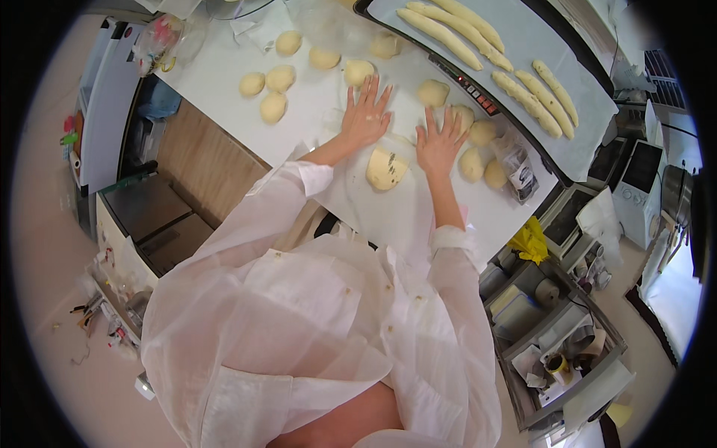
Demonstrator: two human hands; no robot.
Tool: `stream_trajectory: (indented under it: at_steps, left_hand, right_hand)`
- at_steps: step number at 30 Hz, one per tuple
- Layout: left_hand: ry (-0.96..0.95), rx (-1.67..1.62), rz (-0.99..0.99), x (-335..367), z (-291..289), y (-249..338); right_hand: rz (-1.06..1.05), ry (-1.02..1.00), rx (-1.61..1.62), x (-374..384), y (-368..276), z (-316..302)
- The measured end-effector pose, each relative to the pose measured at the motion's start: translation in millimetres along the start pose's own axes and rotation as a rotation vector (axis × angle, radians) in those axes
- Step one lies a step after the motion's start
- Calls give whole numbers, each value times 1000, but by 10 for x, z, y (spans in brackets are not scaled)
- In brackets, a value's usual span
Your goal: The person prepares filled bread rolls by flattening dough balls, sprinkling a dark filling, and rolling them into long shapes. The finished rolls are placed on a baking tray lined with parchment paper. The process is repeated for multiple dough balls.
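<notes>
My left hand (365,116) lies with fingers spread on the white table, its fingertips beside a round dough ball (358,72). To the right, my right hand (439,142) is also flat and spread, its fingers close to another dough ball (461,118). Nearer to me, between the two wrists, sits a larger piece of dough (386,168) with a cut-looking face and dark specks on top. Neither hand holds anything. More dough balls (272,107) are grouped to the left, and several others (471,164) lie right of my right hand.
A dark-rimmed tray (579,160) with pale lining and several long dough strips (463,31) stands at the far right. In front of it is a lit control panel (470,88). A clear plastic bag (517,168) lies at the table's right edge, above a cluttered shelf cart (553,336).
</notes>
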State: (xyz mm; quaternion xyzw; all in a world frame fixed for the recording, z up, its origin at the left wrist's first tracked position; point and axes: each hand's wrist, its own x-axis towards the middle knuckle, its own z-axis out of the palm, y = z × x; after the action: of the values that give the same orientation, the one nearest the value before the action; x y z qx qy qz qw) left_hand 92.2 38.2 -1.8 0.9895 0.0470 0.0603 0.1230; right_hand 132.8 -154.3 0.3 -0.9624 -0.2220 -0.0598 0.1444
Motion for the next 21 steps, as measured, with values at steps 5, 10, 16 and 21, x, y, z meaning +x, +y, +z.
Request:
stream_trajectory:
  at_steps: [5,10,16,21]
  left_hand:
    - [74,40,-4,255,38,16]
    - [-20,-77,3,-737,-110,44]
    - [-317,-17,15,-1227,-359,76]
    - [-127,-75,59,-505,-323,150]
  right_hand:
    - [-150,62,-4,171,184,106]
    - [-37,-86,6,-692,-235,-42]
    - [-96,-190,40,-1265,-338,-46]
    - [-77,-51,175,-338,-164,78]
